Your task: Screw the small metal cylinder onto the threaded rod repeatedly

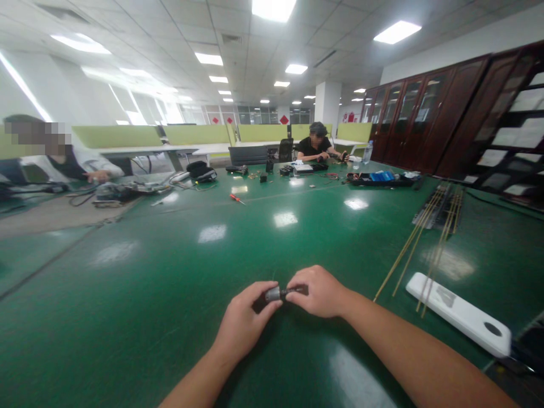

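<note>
Close in front of me, my left hand [246, 317] pinches a short grey cylinder [272, 293] between thumb and fingers. My right hand [318, 292] grips a slim dark rod-like piece [293, 290]. The two pieces lie in one line and meet between my hands; whether they are joined, I cannot tell. Fingers cover part of both, and they are too small to name more exactly. Both hands are low over the green tabletop [170, 328].
To the right lie a long white device [459, 311] and several thin yellowish sticks [408, 249]. A red-handled screwdriver [237, 198] lies farther off. Beyond are a black tray [382, 179] and a black pouch [201, 171]. One person [314, 148] sits opposite, another [63, 158] at left.
</note>
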### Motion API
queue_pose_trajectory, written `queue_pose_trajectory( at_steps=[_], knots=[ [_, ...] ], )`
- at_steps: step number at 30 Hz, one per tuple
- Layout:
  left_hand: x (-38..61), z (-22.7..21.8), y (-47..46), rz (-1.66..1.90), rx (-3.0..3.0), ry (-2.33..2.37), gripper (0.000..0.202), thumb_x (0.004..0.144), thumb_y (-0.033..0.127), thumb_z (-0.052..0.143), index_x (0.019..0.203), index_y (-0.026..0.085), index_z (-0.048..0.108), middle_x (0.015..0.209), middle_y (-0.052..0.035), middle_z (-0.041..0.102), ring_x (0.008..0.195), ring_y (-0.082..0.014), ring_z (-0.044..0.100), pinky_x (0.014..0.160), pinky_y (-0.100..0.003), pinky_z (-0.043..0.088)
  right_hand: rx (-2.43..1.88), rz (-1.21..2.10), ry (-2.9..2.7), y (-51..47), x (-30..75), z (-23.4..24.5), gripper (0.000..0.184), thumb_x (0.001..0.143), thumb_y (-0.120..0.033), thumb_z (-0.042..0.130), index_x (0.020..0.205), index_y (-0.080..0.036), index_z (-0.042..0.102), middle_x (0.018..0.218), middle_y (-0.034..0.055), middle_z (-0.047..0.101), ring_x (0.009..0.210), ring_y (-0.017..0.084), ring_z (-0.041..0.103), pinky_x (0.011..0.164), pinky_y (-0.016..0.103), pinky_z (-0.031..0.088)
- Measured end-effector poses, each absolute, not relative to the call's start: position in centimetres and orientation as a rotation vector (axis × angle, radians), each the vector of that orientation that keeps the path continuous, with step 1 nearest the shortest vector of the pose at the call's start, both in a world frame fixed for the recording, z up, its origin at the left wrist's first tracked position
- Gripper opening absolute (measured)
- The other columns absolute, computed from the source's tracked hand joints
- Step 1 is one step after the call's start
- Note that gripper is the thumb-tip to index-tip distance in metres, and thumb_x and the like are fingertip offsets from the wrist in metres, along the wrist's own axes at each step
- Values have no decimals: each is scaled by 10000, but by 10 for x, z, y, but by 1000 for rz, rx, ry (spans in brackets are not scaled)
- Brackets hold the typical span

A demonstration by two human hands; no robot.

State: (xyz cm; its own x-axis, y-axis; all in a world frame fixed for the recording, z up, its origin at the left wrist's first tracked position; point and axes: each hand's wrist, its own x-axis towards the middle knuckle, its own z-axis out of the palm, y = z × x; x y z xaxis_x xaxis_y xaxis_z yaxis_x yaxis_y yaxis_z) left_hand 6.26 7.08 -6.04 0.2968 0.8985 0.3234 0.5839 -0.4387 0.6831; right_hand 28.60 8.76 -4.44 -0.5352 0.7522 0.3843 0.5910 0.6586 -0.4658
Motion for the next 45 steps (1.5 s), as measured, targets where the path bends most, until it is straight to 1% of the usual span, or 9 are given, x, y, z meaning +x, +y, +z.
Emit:
queue_pose_trajectory(
  at_steps=[7,17,27,32,41,45],
  knots=[
    [64,-59,69,997,2134,1313,265,840,360,677,1093,284,686,1075,-9,713,973,-204,665,883,-340,543,-1037,404,-2309,87,287,-45,177,874,-324,632,906,-199,753,841,35,738,775,165,658,714,258,436],
    [64,-57,69,1028,2158,1303,268,839,369,666,1078,253,698,1048,-40,721,937,-215,677,851,-347,562,-1051,395,-2293,86,287,-42,166,863,-316,639,888,-196,751,795,21,724,729,152,637,689,255,423],
    [65,-56,69,1051,2161,1277,251,841,339,673,1075,250,696,1046,-42,718,944,-214,675,867,-353,562,-1043,395,-2273,86,288,-44,161,861,-319,645,881,-195,746,787,24,719,717,152,625,673,255,415],
    [64,-57,69,1041,2166,1281,260,846,355,675,1088,259,690,1050,-33,714,951,-209,670,878,-350,554,-1036,389,-2276,87,287,-45,163,861,-319,646,894,-195,747,792,24,720,721,151,625,678,256,415],
    [65,-54,68,1074,2173,1282,263,847,361,673,1080,242,699,1044,-47,720,941,-219,675,865,-356,563,-1039,382,-2275,87,288,-43,159,867,-307,641,905,-197,749,801,30,721,734,155,629,692,259,422],
    [64,-53,68,1076,2178,1285,253,843,349,679,1076,250,699,1036,-38,722,937,-215,677,856,-348,564,-1022,380,-2265,87,287,-43,154,866,-307,644,901,-198,747,801,27,720,730,154,629,689,257,426]
  ],
)
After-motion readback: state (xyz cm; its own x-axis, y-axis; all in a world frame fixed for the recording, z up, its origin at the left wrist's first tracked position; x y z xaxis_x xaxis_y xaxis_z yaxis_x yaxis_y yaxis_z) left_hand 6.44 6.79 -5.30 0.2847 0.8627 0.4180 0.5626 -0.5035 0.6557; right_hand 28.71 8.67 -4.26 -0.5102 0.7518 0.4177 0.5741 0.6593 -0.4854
